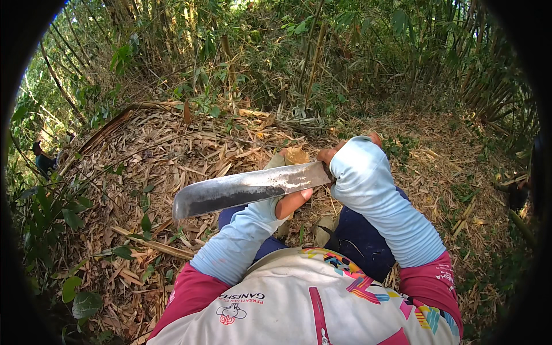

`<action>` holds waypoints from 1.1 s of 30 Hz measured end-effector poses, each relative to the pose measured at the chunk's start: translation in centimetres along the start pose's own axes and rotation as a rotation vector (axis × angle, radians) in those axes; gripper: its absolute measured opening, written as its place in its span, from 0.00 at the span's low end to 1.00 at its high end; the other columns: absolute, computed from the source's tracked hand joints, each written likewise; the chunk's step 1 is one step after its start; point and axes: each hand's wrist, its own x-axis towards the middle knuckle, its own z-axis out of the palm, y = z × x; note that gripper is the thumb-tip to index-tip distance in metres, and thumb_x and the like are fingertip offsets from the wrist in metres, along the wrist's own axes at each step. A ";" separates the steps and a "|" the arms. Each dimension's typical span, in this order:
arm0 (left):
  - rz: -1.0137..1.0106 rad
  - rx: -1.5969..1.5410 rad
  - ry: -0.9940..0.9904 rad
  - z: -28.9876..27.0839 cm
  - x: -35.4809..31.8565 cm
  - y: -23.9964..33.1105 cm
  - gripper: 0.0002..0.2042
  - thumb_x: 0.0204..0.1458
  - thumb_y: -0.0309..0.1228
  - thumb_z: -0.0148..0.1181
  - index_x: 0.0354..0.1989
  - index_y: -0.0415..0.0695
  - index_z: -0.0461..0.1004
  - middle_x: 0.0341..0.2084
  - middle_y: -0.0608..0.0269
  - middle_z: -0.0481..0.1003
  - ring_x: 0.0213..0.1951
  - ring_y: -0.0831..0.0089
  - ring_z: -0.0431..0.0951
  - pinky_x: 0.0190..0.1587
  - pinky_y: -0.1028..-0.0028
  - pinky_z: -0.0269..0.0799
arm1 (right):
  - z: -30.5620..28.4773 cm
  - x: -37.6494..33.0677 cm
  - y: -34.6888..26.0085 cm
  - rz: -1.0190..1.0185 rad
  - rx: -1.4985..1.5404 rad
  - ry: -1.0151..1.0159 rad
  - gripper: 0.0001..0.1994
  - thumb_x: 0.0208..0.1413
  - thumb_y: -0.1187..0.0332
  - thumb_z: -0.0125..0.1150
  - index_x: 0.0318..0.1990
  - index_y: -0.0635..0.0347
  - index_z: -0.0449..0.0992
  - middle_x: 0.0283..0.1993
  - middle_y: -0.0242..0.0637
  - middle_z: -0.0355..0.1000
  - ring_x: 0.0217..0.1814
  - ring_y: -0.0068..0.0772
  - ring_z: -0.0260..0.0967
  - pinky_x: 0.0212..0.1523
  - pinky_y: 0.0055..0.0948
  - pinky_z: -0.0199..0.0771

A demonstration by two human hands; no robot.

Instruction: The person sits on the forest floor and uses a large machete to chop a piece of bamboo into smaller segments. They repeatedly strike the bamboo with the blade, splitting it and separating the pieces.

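A machete (241,188) with a broad, worn steel blade lies crosswise in front of me, its blunt end to the left. My right hand (351,156), in a light blue sleeve that covers most of it, is closed round the handle, which is hidden. My left hand (292,203) is under the blade near the handle end. Its bare thumb shows along the blade's lower edge, and the other fingers are hidden behind the metal. A tan, rounded piece (296,155) shows just above the blade; I cannot tell whether the left hand touches it.
Dry bamboo leaves (172,144) cover the ground. A split length of bamboo (152,241) lies at the left. Bamboo stems (310,69) and undergrowth stand at the back. Green leafy plants (86,305) grow at the lower left. A person (43,160) is partly visible at the far left.
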 end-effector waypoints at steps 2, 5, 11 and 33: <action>0.091 -0.059 -0.014 -0.1 0.0 -1.5 0.24 0.52 0.40 0.64 0.54 0.40 0.71 0.47 0.60 0.74 0.49 0.72 0.73 0.53 0.72 0.68 | -0.3 0.2 -0.1 0.008 0.000 -0.025 0.16 0.33 0.71 0.68 0.36 0.51 0.79 0.23 0.34 0.72 0.32 0.42 0.74 0.48 0.49 0.63; 0.125 -0.135 -0.011 0.1 0.1 -2.7 0.27 0.51 0.47 0.67 0.53 0.40 0.71 0.46 0.61 0.75 0.48 0.73 0.73 0.51 0.73 0.69 | -0.7 0.6 0.0 0.015 -0.001 -0.058 0.15 0.34 0.71 0.68 0.35 0.51 0.79 0.23 0.35 0.72 0.32 0.43 0.74 0.49 0.49 0.64; 0.083 -0.125 0.093 1.3 1.1 1.2 0.31 0.47 0.46 0.71 0.51 0.38 0.66 0.41 0.62 0.76 0.41 0.74 0.75 0.44 0.75 0.71 | 1.3 0.9 0.8 0.040 -0.083 0.018 0.13 0.37 0.71 0.66 0.35 0.50 0.78 0.23 0.34 0.73 0.32 0.42 0.74 0.50 0.46 0.63; -0.088 -0.363 -0.049 -0.7 1.7 -3.9 0.34 0.39 0.25 0.76 0.55 0.44 0.61 0.45 0.58 0.75 0.47 0.69 0.77 0.46 0.70 0.78 | 0.8 -0.5 0.5 -0.005 -0.020 0.055 0.08 0.43 0.68 0.60 0.33 0.50 0.74 0.22 0.32 0.70 0.30 0.40 0.74 0.43 0.52 0.63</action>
